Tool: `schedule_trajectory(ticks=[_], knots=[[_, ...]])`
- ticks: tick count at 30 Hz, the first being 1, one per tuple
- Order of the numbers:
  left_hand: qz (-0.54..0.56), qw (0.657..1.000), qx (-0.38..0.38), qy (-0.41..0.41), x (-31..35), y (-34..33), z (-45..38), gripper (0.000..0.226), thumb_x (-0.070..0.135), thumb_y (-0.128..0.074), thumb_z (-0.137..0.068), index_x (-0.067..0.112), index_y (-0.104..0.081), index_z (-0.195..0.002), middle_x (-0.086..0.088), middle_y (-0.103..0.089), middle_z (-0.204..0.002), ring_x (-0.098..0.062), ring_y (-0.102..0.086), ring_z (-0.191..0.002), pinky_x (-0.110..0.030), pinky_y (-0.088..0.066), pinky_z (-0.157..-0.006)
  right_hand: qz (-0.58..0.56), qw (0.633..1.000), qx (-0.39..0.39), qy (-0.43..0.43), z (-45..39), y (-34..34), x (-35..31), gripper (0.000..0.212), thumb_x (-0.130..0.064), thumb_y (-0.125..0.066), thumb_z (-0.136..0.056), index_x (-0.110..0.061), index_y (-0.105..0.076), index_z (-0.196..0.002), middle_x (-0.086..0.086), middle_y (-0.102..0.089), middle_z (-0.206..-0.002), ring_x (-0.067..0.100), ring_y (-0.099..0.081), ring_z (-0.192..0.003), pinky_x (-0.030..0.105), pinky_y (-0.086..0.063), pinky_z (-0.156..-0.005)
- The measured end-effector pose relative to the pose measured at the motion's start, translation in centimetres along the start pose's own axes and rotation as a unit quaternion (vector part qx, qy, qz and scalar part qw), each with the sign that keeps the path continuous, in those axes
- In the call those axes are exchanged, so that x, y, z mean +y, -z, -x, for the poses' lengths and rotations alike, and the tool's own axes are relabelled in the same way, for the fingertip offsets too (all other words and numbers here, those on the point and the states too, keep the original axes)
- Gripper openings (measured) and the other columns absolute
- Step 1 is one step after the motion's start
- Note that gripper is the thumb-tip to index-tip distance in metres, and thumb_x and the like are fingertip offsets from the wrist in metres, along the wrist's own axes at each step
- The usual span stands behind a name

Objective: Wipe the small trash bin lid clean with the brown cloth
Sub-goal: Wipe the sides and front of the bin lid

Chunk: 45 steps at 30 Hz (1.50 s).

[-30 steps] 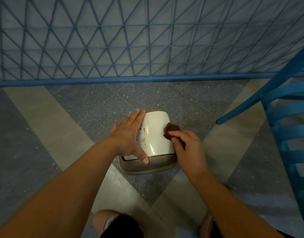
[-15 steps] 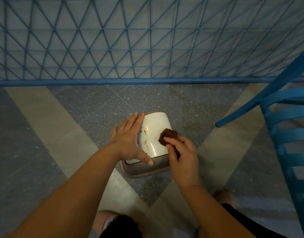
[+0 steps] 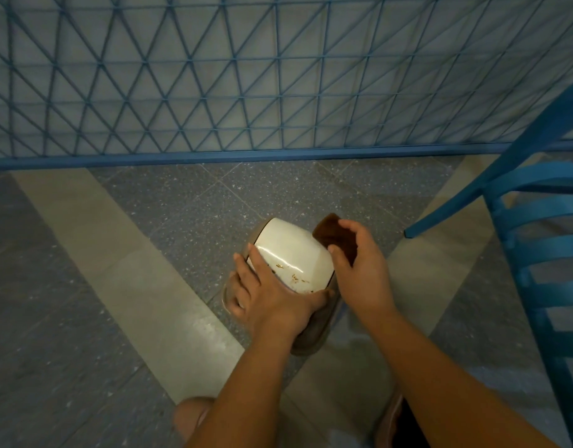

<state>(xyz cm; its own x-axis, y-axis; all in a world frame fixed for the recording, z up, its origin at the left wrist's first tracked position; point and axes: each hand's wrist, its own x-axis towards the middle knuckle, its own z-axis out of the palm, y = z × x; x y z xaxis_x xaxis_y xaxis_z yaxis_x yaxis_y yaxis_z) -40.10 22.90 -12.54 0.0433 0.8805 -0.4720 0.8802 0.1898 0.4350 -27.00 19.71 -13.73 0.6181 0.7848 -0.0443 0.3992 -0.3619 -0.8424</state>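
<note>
Beside the lid (image 3: 290, 250), right hand (image 3: 359, 273) pinches brown cloth (image 3: 335, 236).

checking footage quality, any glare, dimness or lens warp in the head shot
Head view: dim, bluish light; a thin glare streak on the white lid; wide-angle warp bows the blue rail; the brown cloth and right hand look slightly soft.
</note>
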Motion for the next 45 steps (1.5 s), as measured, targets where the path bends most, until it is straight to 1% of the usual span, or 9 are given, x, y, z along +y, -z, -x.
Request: schedule_trajectory(ticks=[3, 6, 10, 16, 22, 28, 33, 43, 45], knots=[[0.022, 1.0, 0.014, 0.008, -0.2, 1.0, -0.1, 0.123, 0.081, -0.06, -0.06, 0.037, 0.014, -0.149, 0.002, 0.013, -0.16, -0.027, 0.005, -0.146, -0.05, -0.002, -0.115, 0.03, 0.999, 0.0, 0.022, -0.1, 0.6, 0.4, 0.039, -0.024, -0.059, -0.089, -0.031, -0.05, -0.126, -0.006, -0.058, -0.123, 0.014, -0.053, -0.114, 0.033, -0.044, -0.097], [0.025, 0.993, 0.04, -0.109, -0.7, 3.3, -2.9, 0.08, 0.057, -0.05, -0.088, 0.045, 0.0, -0.149, 0.009, 0.002, -0.161, -0.025, -0.002, -0.147, -0.052, -0.003, -0.115, 0.074, 0.995, -0.016, 0.068, -0.1, 1.0, 0.4, 0.037, -0.023, -0.058, -0.09, -0.03, -0.053, -0.126, -0.006, -0.058, -0.121, 0.014, -0.05, -0.114, 0.029, -0.042, -0.096], [-0.075, 0.963, -0.071, -0.249, -0.9, 5.0, -6.5, 0.053, 0.044, -0.041, -0.098, 0.052, -0.017, -0.145, 0.015, 0.001, -0.16, -0.017, 0.002, -0.147, -0.049, 0.004, -0.116, 0.132, 0.984, -0.039, 0.117, 0.5, 1.0, 0.7, 0.034, -0.023, -0.058, -0.091, -0.027, -0.058, -0.125, -0.003, -0.059, -0.115, 0.017, -0.051, -0.106, 0.031, -0.045, -0.089], [-0.052, 0.962, -0.109, -0.245, -1.4, 4.9, -7.5, 0.051, 0.043, -0.044, -0.097, 0.053, -0.023, -0.143, 0.018, -0.002, -0.159, -0.018, -0.013, -0.146, -0.05, -0.002, -0.118, 0.106, 0.985, 0.013, 0.136, 4.9, 0.1, 1.3, 0.025, -0.026, -0.062, -0.087, -0.027, -0.068, -0.112, -0.002, -0.056, -0.115, 0.019, -0.051, -0.102, 0.027, -0.047, -0.084], [-0.071, 0.959, -0.114, -0.249, -1.6, 4.7, -7.8, 0.05, 0.045, -0.041, -0.098, 0.053, -0.022, -0.143, 0.019, -0.001, -0.159, -0.019, -0.009, -0.146, -0.054, -0.001, -0.117, 0.138, 0.968, -0.058, 0.201, 8.5, 0.3, 2.9, 0.021, -0.024, -0.063, -0.083, -0.027, -0.07, -0.103, 0.001, -0.059, -0.115, 0.02, -0.057, -0.099, 0.032, -0.056, -0.074], [-0.053, 0.969, -0.087, -0.226, -1.7, 4.4, -7.8, 0.05, 0.046, -0.041, -0.097, 0.053, -0.023, -0.143, 0.017, -0.002, -0.159, -0.018, -0.014, -0.146, -0.055, 0.0, -0.116, 0.112, 0.989, 0.012, 0.092, 2.0, 0.4, 1.1, 0.026, -0.02, -0.059, -0.091, -0.022, -0.066, -0.116, 0.001, -0.055, -0.118, 0.018, -0.051, -0.109, 0.033, -0.048, -0.092], [-0.015, 0.988, -0.009, -0.153, -1.3, 3.5, -7.1, 0.049, 0.047, -0.042, -0.096, 0.051, -0.027, -0.143, 0.015, -0.008, -0.158, -0.019, -0.022, -0.143, -0.055, -0.004, -0.116, 0.155, 0.982, -0.001, 0.108, -1.3, -0.7, -0.2, 0.028, -0.022, -0.053, -0.094, -0.023, -0.063, -0.12, 0.001, -0.054, -0.122, 0.019, -0.047, -0.113, 0.032, -0.045, -0.092], [-0.03, 0.99, 0.002, -0.141, -1.5, 3.4, -7.1, 0.048, 0.05, -0.039, -0.096, 0.053, -0.025, -0.142, 0.013, -0.008, -0.159, -0.02, -0.023, -0.142, -0.056, -0.008, -0.114, 0.208, 0.939, -0.095, 0.257, 5.3, -0.1, 3.8, 0.034, -0.009, -0.076, -0.073, -0.023, -0.068, -0.103, 0.004, -0.052, -0.117, 0.027, -0.052, -0.097, 0.04, -0.058, -0.061], [-0.046, 0.989, -0.002, -0.141, -1.5, 3.5, -7.3, 0.048, 0.051, -0.038, -0.096, 0.053, -0.024, -0.142, 0.013, -0.009, -0.159, -0.021, -0.024, -0.142, -0.057, -0.009, -0.114, 0.222, 0.926, -0.102, 0.286, 5.1, 0.5, 4.1, 0.025, -0.013, -0.069, -0.077, -0.021, -0.069, -0.101, 0.006, -0.056, -0.115, 0.029, -0.056, -0.095, 0.04, -0.058, -0.062]])
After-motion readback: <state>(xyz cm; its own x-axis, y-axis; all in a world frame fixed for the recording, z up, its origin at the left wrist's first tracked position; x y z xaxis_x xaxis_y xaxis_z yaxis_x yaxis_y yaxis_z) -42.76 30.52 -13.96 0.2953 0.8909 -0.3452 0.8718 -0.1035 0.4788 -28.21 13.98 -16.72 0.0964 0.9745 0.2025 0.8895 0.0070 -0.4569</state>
